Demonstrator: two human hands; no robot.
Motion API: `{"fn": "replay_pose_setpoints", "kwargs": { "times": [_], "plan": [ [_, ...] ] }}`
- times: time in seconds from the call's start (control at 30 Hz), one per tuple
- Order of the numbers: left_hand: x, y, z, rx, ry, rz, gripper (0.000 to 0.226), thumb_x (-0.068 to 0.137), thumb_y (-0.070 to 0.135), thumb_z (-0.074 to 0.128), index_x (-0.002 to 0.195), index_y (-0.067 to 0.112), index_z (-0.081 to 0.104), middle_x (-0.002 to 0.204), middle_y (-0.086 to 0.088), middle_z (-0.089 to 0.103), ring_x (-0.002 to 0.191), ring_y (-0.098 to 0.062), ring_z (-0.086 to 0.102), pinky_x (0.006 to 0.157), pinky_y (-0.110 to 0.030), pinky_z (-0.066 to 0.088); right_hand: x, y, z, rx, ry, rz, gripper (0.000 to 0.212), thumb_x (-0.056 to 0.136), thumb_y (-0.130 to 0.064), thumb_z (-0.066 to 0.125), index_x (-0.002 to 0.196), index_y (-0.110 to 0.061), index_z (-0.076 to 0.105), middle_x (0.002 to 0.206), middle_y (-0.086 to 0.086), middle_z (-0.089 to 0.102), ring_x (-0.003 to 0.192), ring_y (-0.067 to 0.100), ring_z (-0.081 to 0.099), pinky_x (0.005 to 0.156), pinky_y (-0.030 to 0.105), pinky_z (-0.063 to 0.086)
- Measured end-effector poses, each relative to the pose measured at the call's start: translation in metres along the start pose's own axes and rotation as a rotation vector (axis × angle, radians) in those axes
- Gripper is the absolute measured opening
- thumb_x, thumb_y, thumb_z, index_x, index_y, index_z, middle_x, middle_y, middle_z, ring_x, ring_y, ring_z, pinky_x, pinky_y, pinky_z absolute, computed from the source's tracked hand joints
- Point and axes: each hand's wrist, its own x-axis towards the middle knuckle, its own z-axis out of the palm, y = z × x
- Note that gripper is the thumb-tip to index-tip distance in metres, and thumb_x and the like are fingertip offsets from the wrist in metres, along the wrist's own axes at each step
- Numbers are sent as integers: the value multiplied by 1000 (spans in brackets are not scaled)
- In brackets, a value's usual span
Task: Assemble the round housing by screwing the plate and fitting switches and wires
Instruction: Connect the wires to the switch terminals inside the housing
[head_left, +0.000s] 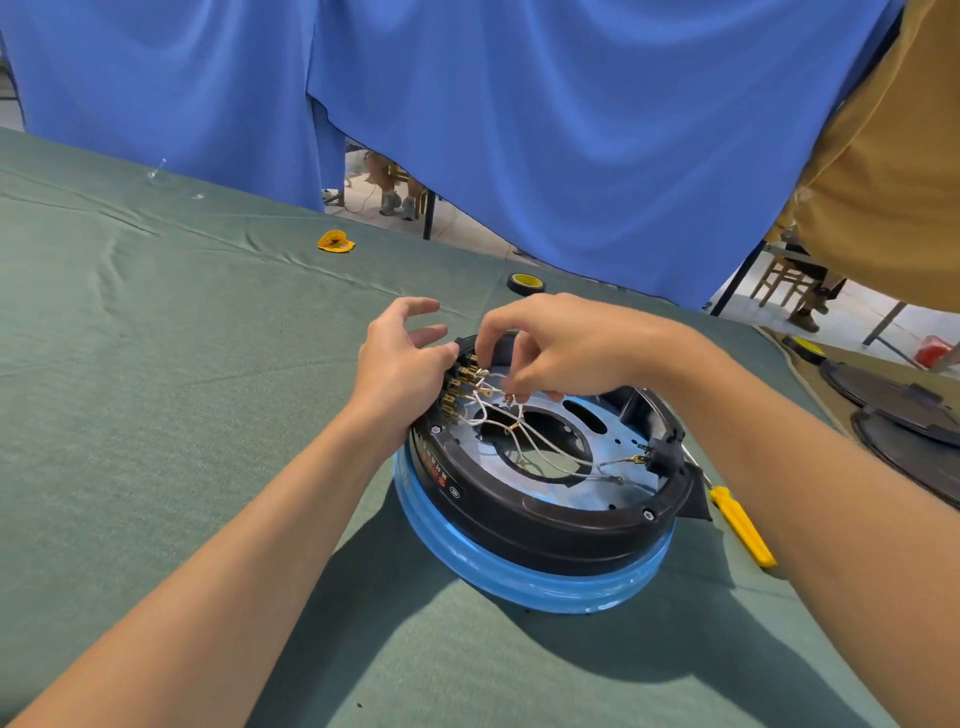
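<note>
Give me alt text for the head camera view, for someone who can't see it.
Two bare hands work on white wires inside a round black housing on a green-clothed table: the right hand pinches a wire by the brass terminals at the rim, while the left hand rests against the rim beside them. A yellow screwdriver lies right of the housing.

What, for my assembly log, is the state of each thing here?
housing, open side up on the table.
plate, seated inside the housing.
switches, set in the rim.
wires, loose across the plate.
screwdriver, lying unheld beside the housing.
tape, lying flat.
left hand, fingers relaxed, against the rim.
right hand, pinching one of the wires.
</note>
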Motion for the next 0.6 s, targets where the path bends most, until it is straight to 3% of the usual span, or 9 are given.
{"fn": "replay_pose_setpoints", "kwargs": {
  "times": [0.13,0.23,0.33,0.43,0.6],
  "plan": [
    [0,0,0,1,5,4,44,88,3,66,122,28,57,119,-4,67,104,-22,67,91,-47,56,-9,2,17,68,167,-20,14,93,-22,64,102,-30,71,66,-12,67,53,-7,59,53,8,41],
    [0,-1,1,5,6,5,44,88,4,66,123,29,57,118,-3,68,104,-21,67,91,-47,56,-8,1,26,17,250,21,11,91,-29,67,97,-35,73,73,-15,66,69,4,63,72,30,52],
    [0,-1,1,6,3,6,43,88,4,66,122,28,57,118,-4,68,104,-22,67,91,-48,56,-4,-7,29,-16,265,50,8,88,-35,68,95,-35,73,85,-6,67,84,23,63,82,41,53],
    [1,0,0,5,-1,1,41,89,4,66,120,28,57,118,-5,68,104,-24,67,92,-49,55,1,-14,33,-31,277,69,9,87,-34,70,92,-27,73,87,4,65,86,26,62,81,38,53],
    [2,0,0,-8,-17,-30,40,90,3,64,123,25,57,119,-7,66,104,-27,67,92,-52,54,13,-20,42,-62,373,124,12,87,-25,70,92,-15,70,86,8,62,79,25,59,65,31,48]
  ]
}}
